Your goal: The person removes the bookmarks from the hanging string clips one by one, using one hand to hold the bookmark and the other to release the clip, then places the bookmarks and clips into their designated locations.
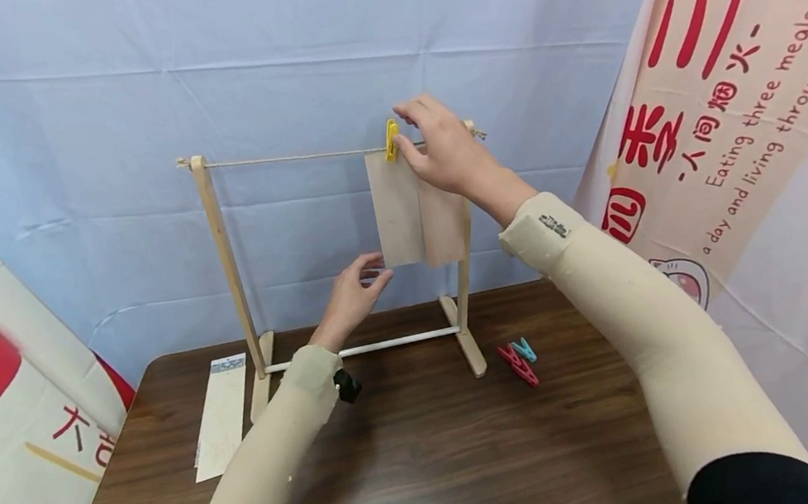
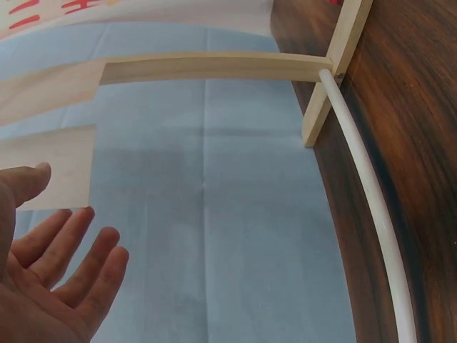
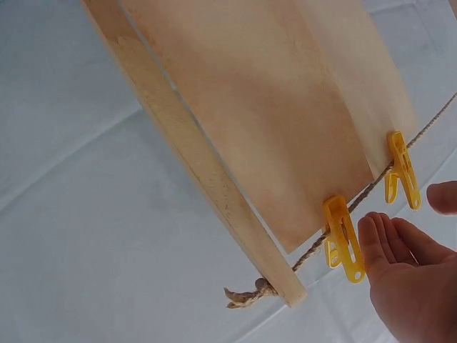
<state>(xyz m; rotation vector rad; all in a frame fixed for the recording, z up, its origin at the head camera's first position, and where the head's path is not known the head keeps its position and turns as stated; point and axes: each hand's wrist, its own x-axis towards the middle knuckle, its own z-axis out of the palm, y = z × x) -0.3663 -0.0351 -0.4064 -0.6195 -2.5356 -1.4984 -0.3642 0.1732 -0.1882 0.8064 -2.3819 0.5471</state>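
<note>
Two pale paper sheets, a left one [image 1: 396,215] and a right one [image 1: 443,227], hang side by side from a rope [image 1: 288,158] on a wooden frame. One yellow clothespin [image 3: 403,170] clips the left sheet to the rope; a second yellow clothespin [image 3: 344,239] holds the other sheet near the post. My right hand [image 1: 443,148] is raised beside these pins, thumb and fingers apart, nothing gripped. Low at the left sheet's bottom corner, my left hand [image 1: 352,294] has its fingers spread, with thumb and fingertips around that corner in the left wrist view [image 2: 57,264].
The frame's left post [image 1: 223,256] and white crossbar [image 1: 399,341] stand on a dark wooden table [image 1: 426,449]. Flat pale strips of paper [image 1: 222,418] lie left of it. To the right are red clothespins [image 1: 518,365] and a blue clothespin [image 1: 524,349]. Behind hangs a light blue cloth [image 1: 266,93].
</note>
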